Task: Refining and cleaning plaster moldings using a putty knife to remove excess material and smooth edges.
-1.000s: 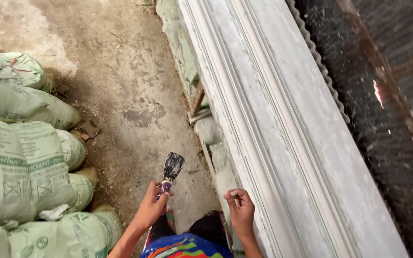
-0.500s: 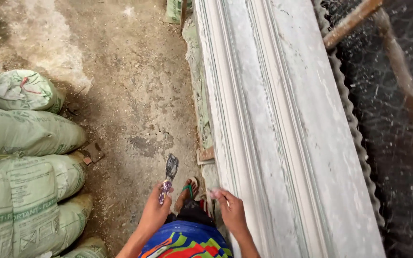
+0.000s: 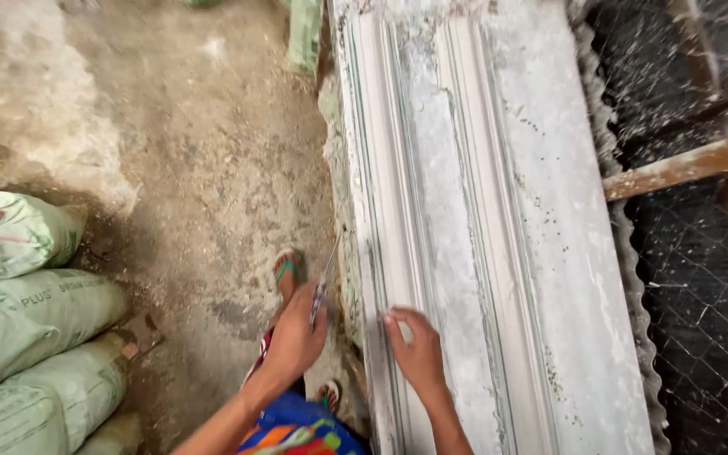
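Observation:
My left hand [image 3: 295, 337] grips a putty knife [image 3: 323, 282] by its handle, the thin blade pointing up and away beside the left edge of a long white moulded plaster slab [image 3: 482, 253]. On the slab's ridged left side rests my right hand [image 3: 417, 352], fingers spread and touching the grooves, holding nothing. The slab runs away from me, its profile of parallel ridges dusty and stained. Below the hands I see my foot in a green-strapped sandal [image 3: 285, 271] on the dirt floor.
Stacked pale green sacks [image 3: 23, 337] lie at the left on the dirt floor [image 3: 195, 177]. Wire mesh [image 3: 701, 270] and a wooden beam [image 3: 684, 167] stand at the right, past a corrugated edge. A green block [image 3: 303, 34] lies at the slab's far left.
The view has moved forward along the slab. My right hand has gone from beside the slab onto its ridges. The putty knife has turned edge-on, closer to the slab.

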